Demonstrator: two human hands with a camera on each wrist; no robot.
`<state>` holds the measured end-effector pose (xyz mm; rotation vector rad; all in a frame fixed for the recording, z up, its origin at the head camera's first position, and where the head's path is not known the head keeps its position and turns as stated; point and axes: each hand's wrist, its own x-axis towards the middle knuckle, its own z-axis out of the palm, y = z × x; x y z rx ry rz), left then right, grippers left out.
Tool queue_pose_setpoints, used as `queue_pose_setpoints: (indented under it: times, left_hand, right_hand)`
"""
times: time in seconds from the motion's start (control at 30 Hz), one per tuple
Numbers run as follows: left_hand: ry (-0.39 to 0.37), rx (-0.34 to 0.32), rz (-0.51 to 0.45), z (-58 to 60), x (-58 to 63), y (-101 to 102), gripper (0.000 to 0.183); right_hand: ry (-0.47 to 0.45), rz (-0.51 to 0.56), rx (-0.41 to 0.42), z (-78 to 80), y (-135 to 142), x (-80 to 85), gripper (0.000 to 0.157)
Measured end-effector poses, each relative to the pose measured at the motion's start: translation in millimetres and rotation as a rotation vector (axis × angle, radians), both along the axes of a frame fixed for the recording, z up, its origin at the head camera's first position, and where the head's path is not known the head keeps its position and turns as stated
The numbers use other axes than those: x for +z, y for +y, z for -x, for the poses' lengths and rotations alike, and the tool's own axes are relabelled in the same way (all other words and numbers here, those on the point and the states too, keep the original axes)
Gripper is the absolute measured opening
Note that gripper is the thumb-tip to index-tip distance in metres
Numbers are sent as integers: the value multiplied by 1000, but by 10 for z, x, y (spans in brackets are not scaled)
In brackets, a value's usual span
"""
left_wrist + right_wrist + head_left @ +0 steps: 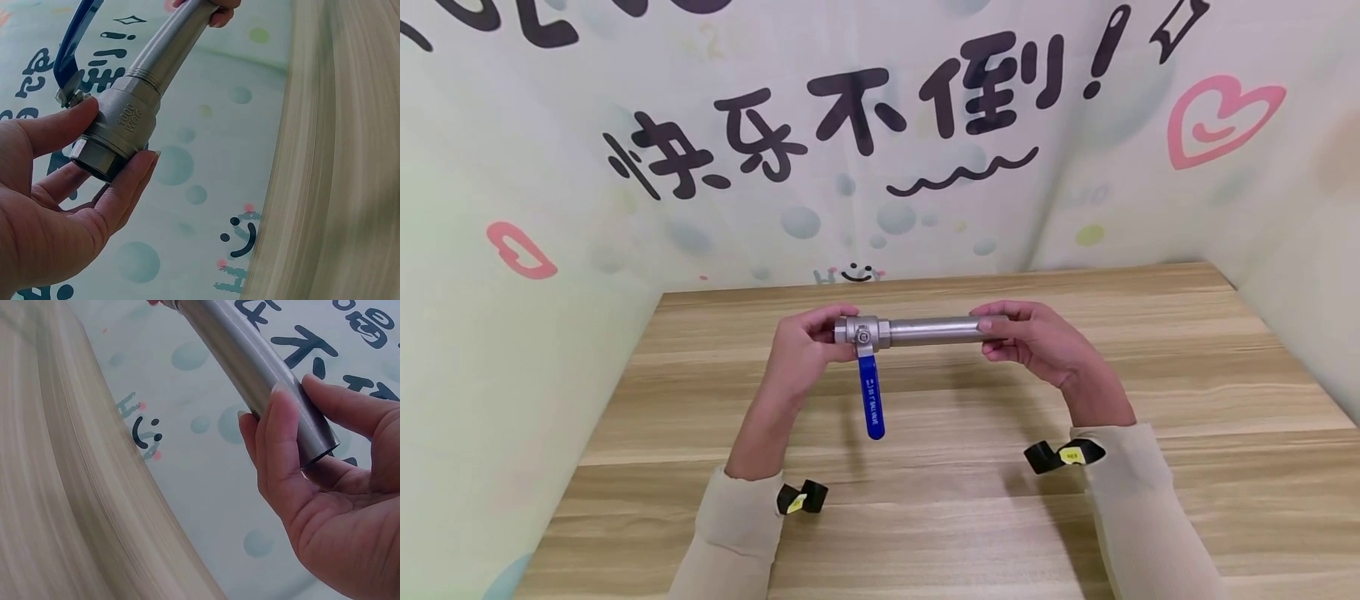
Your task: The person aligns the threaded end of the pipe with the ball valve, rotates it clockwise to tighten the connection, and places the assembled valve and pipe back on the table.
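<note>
A metal ball valve (862,330) with a blue lever handle (872,398) is joined to a plain steel pipe (934,331). In the head view the pair lies level above the table, the lever pointing toward me. My left hand (801,350) pinches the valve body at its hexagonal open end, thumb and fingers on opposite sides, as the left wrist view shows on the valve (122,122). At the far end of the pipe (250,359), my right hand (1037,342) grips it between thumb and curled fingers. The pipe's open end shows inside that hand in the right wrist view.
Below the hands spreads a wood-grain table (940,517). Behind it hangs a white printed backdrop (737,225) with black lettering and pink hearts, which also runs along both sides. Each sleeve cuff carries a black wrist camera (802,497).
</note>
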<state>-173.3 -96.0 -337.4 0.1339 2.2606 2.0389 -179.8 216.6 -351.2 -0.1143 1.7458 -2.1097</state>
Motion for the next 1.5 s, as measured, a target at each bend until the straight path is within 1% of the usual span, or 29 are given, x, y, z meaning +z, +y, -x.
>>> queue_pose_setpoints:
  times: [0.17, 0.37, 0.43, 0.67, 0.93, 1.17, 1.5]
  left_hand:
    - [-1, -3, 2, 3, -4, 4, 50]
    - [-1, 3, 9, -5, -1, 6, 50]
    - [-5, 1, 11, -6, 1, 6, 50]
    - [-6, -8, 11, -5, 8, 11, 48]
    - [-4, -5, 0, -17, 20, 15, 48]
    - [-14, -6, 6, -15, 22, 5, 49]
    - [-12, -11, -1, -21, 20, 8, 48]
  right_hand:
    - [1, 17, 7, -5, 15, -6, 16]
    - [11, 16, 16, 3, 15, -16, 29]
    - [14, 9, 14, 7, 14, -21, 31]
    - [23, -1, 0, -4, 14, -8, 26]
    - [35, -30, 6, -9, 17, 10, 17]
    - [27, -60, -10, 4, 1, 18, 18]
    - [15, -24, -6, -4, -3, 20, 14]
